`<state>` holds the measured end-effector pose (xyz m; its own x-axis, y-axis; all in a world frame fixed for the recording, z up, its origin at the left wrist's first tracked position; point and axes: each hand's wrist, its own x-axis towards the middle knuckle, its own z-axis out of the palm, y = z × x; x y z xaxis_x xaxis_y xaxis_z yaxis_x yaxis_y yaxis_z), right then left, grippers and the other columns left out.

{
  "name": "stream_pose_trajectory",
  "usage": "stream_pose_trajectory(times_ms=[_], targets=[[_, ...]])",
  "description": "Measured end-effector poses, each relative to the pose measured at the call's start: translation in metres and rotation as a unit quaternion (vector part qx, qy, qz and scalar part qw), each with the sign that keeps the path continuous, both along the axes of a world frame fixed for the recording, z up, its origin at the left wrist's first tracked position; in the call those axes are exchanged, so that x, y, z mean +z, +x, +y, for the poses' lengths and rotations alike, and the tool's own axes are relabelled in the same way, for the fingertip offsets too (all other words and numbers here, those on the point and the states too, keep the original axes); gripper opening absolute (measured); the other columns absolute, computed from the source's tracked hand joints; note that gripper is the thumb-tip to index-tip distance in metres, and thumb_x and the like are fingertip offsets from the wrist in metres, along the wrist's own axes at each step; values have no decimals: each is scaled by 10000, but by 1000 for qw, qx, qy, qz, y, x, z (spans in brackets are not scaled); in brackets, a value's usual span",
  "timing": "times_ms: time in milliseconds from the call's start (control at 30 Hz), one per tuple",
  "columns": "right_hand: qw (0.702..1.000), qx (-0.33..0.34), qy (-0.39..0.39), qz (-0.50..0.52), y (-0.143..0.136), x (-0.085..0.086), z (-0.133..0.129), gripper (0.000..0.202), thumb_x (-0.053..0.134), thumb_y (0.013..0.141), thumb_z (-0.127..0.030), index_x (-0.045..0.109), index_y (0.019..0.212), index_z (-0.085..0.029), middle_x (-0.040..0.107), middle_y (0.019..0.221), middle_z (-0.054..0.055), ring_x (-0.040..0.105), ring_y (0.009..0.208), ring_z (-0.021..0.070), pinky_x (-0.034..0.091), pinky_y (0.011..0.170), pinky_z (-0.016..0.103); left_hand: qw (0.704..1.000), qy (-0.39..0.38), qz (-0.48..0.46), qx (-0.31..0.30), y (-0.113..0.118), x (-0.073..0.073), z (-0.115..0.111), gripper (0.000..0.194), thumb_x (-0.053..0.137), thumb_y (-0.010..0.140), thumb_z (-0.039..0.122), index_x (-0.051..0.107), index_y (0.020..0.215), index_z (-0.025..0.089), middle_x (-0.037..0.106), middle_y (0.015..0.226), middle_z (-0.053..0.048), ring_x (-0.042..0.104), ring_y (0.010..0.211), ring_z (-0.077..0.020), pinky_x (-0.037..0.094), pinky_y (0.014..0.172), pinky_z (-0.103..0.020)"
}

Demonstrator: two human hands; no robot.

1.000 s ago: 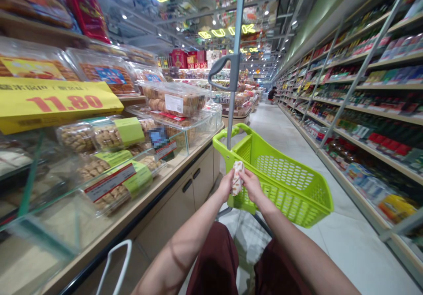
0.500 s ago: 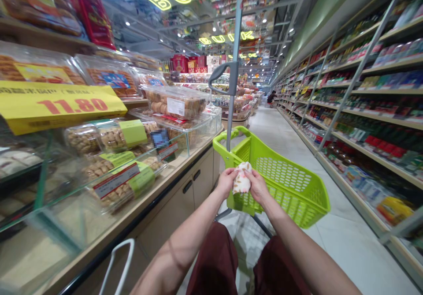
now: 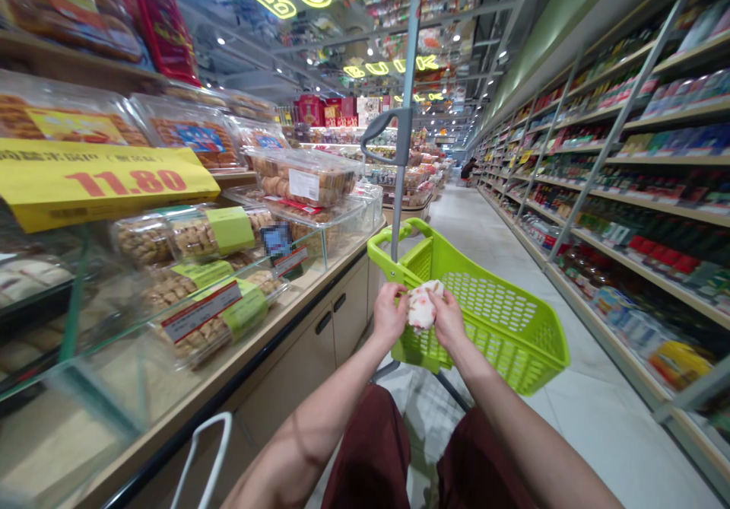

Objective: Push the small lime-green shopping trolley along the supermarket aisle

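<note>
A small, folded white cloth [image 3: 422, 307] with a pink and brown floral pattern is held between my two hands, low in front of me. My left hand [image 3: 391, 317] has its fingers closed on the cloth's left edge. On the opposite side, my right hand [image 3: 449, 320] pinches it between thumb and fingers. Just beyond both hands stands a lime-green shopping basket [image 3: 502, 361] with perforated walls. A grey pole [image 3: 401, 182] with a looped handle rises at the basket's near left corner.
Along the left runs a glass-edged display counter [image 3: 342, 254] with plastic boxes of pastries [image 3: 302, 178] and a yellow price sign [image 3: 108, 182]. Stocked shelves [image 3: 644, 189] line the right. A tiled aisle [image 3: 461, 212] leads away, with a person [image 3: 469, 168] crouching far off.
The cloth is now more compact, its lower hanging part drawn up between my hands. My left hand has shifted slightly, and the basket stays in place.
</note>
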<state>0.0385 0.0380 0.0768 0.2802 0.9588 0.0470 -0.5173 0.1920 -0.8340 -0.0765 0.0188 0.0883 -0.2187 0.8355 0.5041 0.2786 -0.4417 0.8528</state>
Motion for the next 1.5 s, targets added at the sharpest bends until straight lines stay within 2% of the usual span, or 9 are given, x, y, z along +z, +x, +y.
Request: stream_pose_trajectory(times_ms=[67, 167, 367, 600, 800, 933, 1067, 1267, 1500], targets=[[999, -30, -4, -27, 2, 1, 2, 401, 721, 508, -229, 563, 874, -187, 668, 736, -13, 629, 631, 145, 508, 584, 249, 997, -26, -3, -77, 3, -1, -2, 145, 560, 713, 153, 632, 834, 191, 623, 886, -30, 565, 797, -149, 435, 743, -261], [999, -23, -7, -45, 3, 1, 2, 403, 709, 514, -243, 574, 888, -182, 669, 738, -8, 629, 633, 144, 504, 586, 245, 976, -114, -64, -175, 9, -9, 0, 248, 627, 692, 229, 631, 936, 181, 656, 880, -34, 583, 753, -155, 447, 704, -254], [999, -13, -4, -51, -2, 2, -1, 399, 686, 538, -284, 577, 907, -178, 680, 756, 17, 637, 644, 166, 512, 585, 268, 931, -191, -162, -265, 16, -24, 6, 300, 665, 666, 280, 626, 915, 118, 666, 806, -38, 581, 691, -132, 438, 654, -227], [998, -31, -16, -59, -8, 11, -5, 452, 698, 494, -243, 546, 916, -194, 654, 704, -21, 609, 606, 138, 488, 571, 244, 907, -257, -180, -281, 18, -25, 2, 284, 717, 575, 234, 614, 813, 117, 633, 652, -4, 532, 546, -85, 396, 555, -195], [996, 52, -37, -63, 3, 11, -7, 306, 707, 482, -266, 573, 741, -175, 610, 590, -43, 541, 498, 106, 431, 485, 219, 849, -332, -185, -367, 9, -20, -2, 286, 707, 507, 211, 620, 759, 109, 635, 613, -8, 530, 498, -91, 367, 527, -210], [995, 84, -31, -40, 3, 6, -8, 320, 721, 483, -300, 559, 733, -183, 617, 612, -43, 561, 531, 112, 442, 521, 230, 841, -321, -213, -379, 5, -19, -7, 267, 704, 477, 179, 621, 719, 102, 636, 595, -17, 528, 487, -94, 357, 520, -213], [998, 33, -16, -57, -3, 8, -7, 326, 721, 476, -299, 563, 736, -182, 607, 608, -56, 540, 506, 95, 427, 500, 214, 838, -314, -246, -373, 10, -20, -11, 348, 751, 485, 263, 619, 768, 109, 627, 613, -10, 527, 491, -91, 349, 506, -212], [997, 0, -15, -75, 4, 12, 1, 329, 725, 444, -288, 569, 712, -181, 604, 579, -55, 533, 485, 103, 427, 494, 231, 845, -329, -222, -359, 13, -15, -12, 466, 808, 430, 368, 622, 764, 102, 621, 596, -13, 528, 489, -91, 356, 515, -216], [995, -42, -18, -85, 14, 4, 11, 350, 747, 407, -295, 577, 683, -162, 604, 557, -46, 531, 468, 96, 421, 487, 224, 826, -332, -236, -389, 5, -12, -14, 473, 835, 396, 335, 645, 752, 89, 648, 644, -35, 568, 544, -107, 397, 583, -231]])
